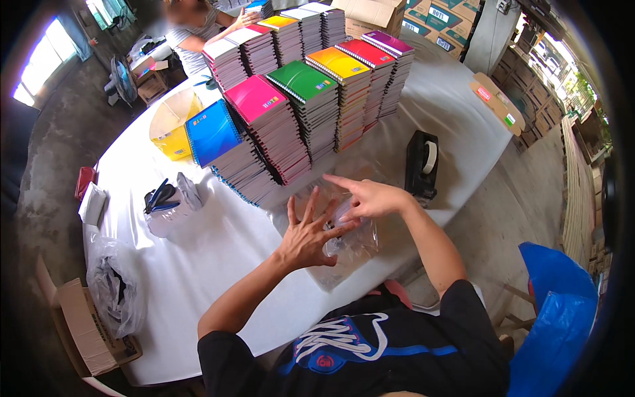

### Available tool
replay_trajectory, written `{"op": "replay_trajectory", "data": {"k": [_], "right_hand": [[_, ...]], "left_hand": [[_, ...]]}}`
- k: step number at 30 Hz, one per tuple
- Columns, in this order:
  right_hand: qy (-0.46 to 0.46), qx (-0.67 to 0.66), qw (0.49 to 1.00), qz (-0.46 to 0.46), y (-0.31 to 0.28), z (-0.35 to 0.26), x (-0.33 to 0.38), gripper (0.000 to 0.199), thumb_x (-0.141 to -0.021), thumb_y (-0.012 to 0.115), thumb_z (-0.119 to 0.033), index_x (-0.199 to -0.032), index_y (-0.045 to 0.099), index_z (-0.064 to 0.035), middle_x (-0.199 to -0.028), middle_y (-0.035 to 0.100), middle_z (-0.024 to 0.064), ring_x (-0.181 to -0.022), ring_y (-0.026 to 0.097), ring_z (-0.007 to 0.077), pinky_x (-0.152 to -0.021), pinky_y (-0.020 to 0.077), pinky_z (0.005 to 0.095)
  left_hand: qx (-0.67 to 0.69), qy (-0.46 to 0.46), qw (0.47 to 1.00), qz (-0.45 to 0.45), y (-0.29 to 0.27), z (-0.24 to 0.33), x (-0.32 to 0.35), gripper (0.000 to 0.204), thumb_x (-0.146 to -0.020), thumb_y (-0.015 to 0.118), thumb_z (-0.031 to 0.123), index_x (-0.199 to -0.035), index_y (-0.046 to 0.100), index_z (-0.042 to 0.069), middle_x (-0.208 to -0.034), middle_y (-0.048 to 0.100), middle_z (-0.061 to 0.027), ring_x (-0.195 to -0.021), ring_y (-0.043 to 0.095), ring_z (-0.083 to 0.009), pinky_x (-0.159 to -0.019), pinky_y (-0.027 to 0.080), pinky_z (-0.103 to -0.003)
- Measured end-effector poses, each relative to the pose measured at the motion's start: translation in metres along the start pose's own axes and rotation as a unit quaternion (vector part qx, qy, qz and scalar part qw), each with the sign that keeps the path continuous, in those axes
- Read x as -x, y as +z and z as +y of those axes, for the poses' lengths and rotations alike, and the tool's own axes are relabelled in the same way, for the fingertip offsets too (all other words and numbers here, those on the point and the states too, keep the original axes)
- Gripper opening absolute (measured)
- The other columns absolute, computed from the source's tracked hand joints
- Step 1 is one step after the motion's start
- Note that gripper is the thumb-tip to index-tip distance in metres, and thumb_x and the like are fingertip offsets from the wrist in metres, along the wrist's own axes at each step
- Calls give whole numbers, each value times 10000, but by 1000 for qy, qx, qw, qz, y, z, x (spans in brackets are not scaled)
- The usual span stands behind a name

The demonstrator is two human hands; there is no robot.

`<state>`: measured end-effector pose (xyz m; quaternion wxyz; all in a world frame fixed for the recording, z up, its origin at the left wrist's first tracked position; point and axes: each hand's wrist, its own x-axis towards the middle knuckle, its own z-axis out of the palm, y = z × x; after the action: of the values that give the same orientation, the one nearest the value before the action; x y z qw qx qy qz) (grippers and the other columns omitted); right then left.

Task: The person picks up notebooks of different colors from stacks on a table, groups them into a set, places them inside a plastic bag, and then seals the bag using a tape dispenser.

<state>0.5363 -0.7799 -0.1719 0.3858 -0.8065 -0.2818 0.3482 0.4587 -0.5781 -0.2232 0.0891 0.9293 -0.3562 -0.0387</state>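
A person seen from above works with two bare hands at a table (pixel 192 284) draped in shiny white. A clear plastic sheet or bag (pixel 364 255) lies flat on it, near the edge closest to the person's body. The left hand (pixel 306 239) is over the plastic with its fingers spread, grasping nothing. The right hand (pixel 376 200) is just beside it, index finger stretched out to the left and the other fingers bent; whether they pinch the plastic cannot be told.

Just beyond the hands stand tall stacks of spiral-bound notebooks. The front row runs from a blue-covered stack (pixel 215 135) through a pink one (pixel 258 99), green (pixel 302 81), yellow (pixel 339 63) and red (pixel 366 53) to purple (pixel 388 43), with more stacks behind. To the right of the plastic is a black tape dispenser (pixel 417 173) with a pale roll.

The stacking by cover colour looks done, at least in the front row. The handling of the plastic seems at an early stage: it looks flattened, no notebook can be made out inside it, and no wrapping is evident on the front stacks. Patches beneath the left hand are too unclear to identify.
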Motion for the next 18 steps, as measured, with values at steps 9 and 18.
{"op": "replay_trajectory", "data": {"k": [9,18], "right_hand": [[144,322,921,163,-3,-10,9,988,-618,791,-277,-1425,224,-211,-889,660,186,-914,631,347,-785,490,439],[-175,-155,965,118,27,101,29,249,-710,759,-122,-954,707,-129,-1346,397,78,-1246,399,230,-1030,344,355]], "left_hand": [[-2,-10,1000,9,-10,6,-2,901,-511,776,453,-1325,391,479,-1503,211,-69,-1402,18,-361,-990,-13,-712],[-12,-53,915,400,48,44,-32,153,-668,761,225,-804,697,198,-1387,398,-94,-1301,337,-335,-1072,126,-541]]}}
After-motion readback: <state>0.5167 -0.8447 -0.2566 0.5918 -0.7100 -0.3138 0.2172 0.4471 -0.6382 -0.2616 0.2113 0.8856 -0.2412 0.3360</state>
